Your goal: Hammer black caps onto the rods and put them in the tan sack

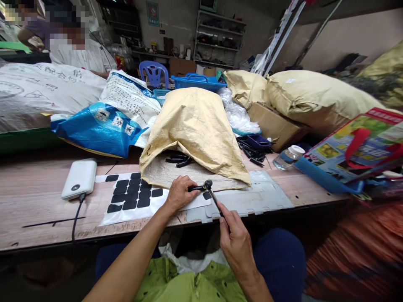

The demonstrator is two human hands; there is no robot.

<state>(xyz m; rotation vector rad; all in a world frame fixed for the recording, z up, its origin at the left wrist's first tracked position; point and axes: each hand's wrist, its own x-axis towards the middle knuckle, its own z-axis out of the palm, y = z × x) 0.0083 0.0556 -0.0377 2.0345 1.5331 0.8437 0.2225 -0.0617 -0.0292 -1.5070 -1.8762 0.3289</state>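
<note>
My left hand (180,193) is closed around a small black part (195,188) at the table's front edge. My right hand (234,239) pinches a thin dark tool (214,196) whose tip meets the round end (207,184) of that part. Just left of my hands lies a white backing sheet (126,212) carrying several black adhesive pads (132,196). Behind my hands an open tan sack (198,126) lies on its side with more black parts (179,159) in its mouth.
A white power bank (79,178) with a cable lies at left. A grey metal plate (252,201), a clear bottle (287,157), loose black pieces (254,152), cardboard box (273,126), blue-white bags (103,121) and colourful bag (355,147) crowd the table. Another person sits far left.
</note>
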